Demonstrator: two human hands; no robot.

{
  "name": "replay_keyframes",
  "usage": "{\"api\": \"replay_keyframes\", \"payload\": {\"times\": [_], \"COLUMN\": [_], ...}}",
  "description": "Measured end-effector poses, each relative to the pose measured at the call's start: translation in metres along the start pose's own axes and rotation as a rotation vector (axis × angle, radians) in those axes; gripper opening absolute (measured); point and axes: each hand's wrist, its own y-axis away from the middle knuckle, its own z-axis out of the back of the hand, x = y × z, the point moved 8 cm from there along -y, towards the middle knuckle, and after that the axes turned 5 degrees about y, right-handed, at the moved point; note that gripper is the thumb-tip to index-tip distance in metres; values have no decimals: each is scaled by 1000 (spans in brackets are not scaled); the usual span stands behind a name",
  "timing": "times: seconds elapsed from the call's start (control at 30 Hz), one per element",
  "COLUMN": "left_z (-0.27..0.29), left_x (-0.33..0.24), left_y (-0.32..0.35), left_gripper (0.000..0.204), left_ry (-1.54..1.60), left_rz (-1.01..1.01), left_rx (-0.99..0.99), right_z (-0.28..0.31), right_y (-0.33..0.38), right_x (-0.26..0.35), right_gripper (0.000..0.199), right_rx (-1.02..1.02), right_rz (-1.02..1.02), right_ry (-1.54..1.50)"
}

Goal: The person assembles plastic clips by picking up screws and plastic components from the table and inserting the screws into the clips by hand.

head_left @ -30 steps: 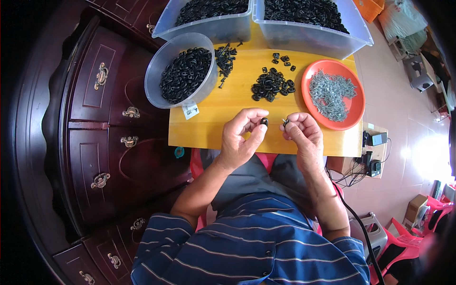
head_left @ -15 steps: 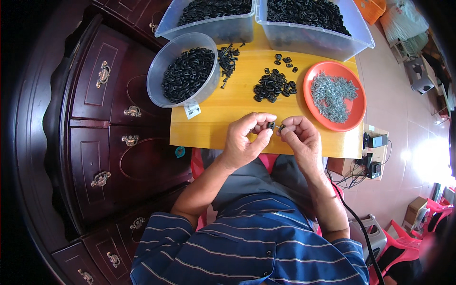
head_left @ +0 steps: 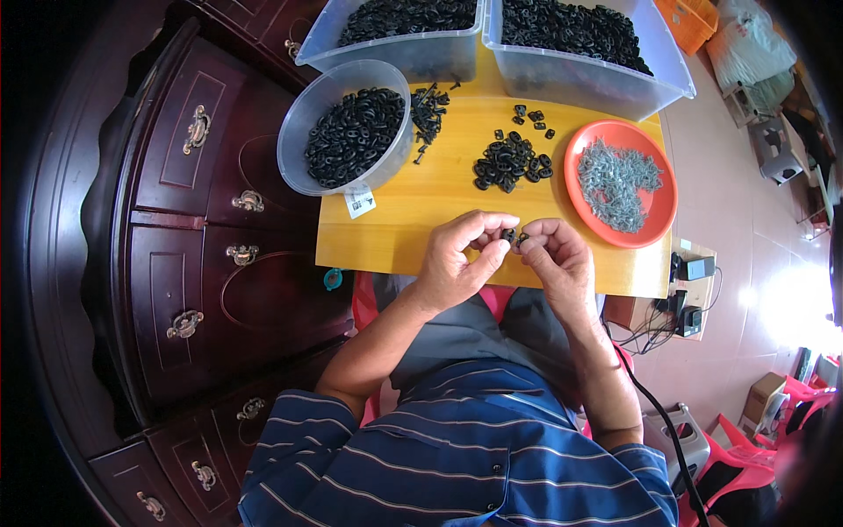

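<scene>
Our left hand clamps its fingers on a black piece. Our right hand pinches a dark part — just beside.

Head view: left wide fisheye, worn on my head, facing down, near; my bare hands mid-frame, yellow wooden tabletop upper centre, blue striped fabric shirt lower centre.
</scene>
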Motion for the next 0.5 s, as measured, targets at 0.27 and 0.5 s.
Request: {"api": "replay_keyframes", "payload": {"times": [0.27, 0.5], "left_z": [3, 3], "left_x": [1, 4], "left_y": [-3, -2], "left_gripper": [25, 26], "left_ry": [-10, -18], "left_rz": [-12, 23], "left_rx": [-32, 12], "right_z": [0, 1], "right_y": [0, 0], "right_x": [4, 3], "right_gripper": [16, 17], "right_rx": [-7, -9], "right_rz": [3, -11], "right_ry": [25, 26]}}
